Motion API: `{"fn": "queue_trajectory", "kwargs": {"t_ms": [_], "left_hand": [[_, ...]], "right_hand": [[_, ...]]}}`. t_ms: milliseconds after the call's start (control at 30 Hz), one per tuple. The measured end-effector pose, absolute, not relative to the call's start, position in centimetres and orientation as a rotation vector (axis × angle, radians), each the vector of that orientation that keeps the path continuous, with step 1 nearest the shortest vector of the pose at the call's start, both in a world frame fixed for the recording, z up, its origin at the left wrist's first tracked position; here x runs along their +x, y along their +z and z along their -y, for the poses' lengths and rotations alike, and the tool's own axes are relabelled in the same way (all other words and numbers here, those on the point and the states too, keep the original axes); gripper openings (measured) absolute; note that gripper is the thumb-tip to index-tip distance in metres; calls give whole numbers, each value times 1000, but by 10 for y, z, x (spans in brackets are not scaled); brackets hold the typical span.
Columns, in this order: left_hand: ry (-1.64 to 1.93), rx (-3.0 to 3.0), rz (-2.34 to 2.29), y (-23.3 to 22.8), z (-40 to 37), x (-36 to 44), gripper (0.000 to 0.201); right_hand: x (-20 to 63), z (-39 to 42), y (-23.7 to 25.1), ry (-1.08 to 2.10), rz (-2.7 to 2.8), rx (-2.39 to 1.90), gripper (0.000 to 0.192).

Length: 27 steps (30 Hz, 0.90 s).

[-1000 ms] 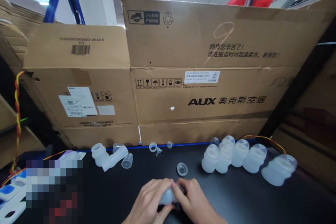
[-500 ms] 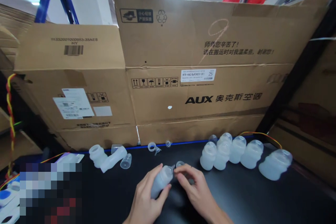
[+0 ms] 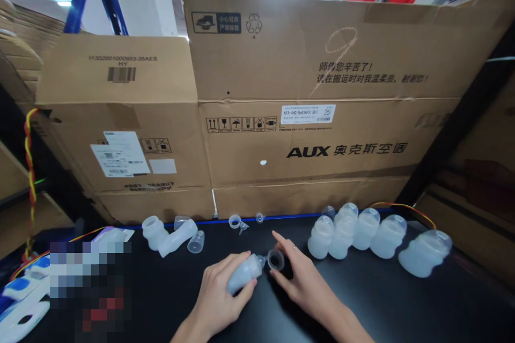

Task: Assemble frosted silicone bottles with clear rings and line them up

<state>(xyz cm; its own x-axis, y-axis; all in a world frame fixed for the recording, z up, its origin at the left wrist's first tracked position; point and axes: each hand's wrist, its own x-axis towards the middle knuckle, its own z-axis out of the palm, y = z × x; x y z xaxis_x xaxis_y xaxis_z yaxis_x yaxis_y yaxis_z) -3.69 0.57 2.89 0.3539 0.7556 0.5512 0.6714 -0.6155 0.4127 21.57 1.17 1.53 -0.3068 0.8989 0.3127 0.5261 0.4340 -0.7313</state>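
My left hand holds a translucent white silicone bottle tilted with its neck pointing right and up. My right hand pinches a small clear ring cap between thumb and fingers, right beside the bottle's neck. Both hands hover low over the black table near its front middle.
Several finished translucent bottles lie in a row at the right. Two more bottles and loose small clear parts sit at the back left and centre. Large cardboard boxes wall off the table's far edge. White and blue items lie at left.
My hands have come apart. The left has tilted the bottle neck-up toward the right, and the right has picked the ring cap off the table and brought it to the neck.
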Motion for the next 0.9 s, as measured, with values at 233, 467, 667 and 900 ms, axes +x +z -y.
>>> {"fn": "queue_trajectory", "kwargs": {"t_ms": [233, 467, 667, 900], "left_hand": [[1057, 2592, -1221, 32, -1, -33, 45], [1030, 2546, -1214, 30, 0, -40, 46], [1257, 2424, -1128, -3, -1, -45, 48], [1360, 1923, -1248, -23, 12, -41, 49]], "right_hand": [[211, -1, 31, 648, 2012, -1011, 76], [215, 3, 32, 910, 1945, -964, 75], [207, 2, 30, 1095, 1727, -906, 63], [207, 8, 44, 977, 1912, -761, 45]]}}
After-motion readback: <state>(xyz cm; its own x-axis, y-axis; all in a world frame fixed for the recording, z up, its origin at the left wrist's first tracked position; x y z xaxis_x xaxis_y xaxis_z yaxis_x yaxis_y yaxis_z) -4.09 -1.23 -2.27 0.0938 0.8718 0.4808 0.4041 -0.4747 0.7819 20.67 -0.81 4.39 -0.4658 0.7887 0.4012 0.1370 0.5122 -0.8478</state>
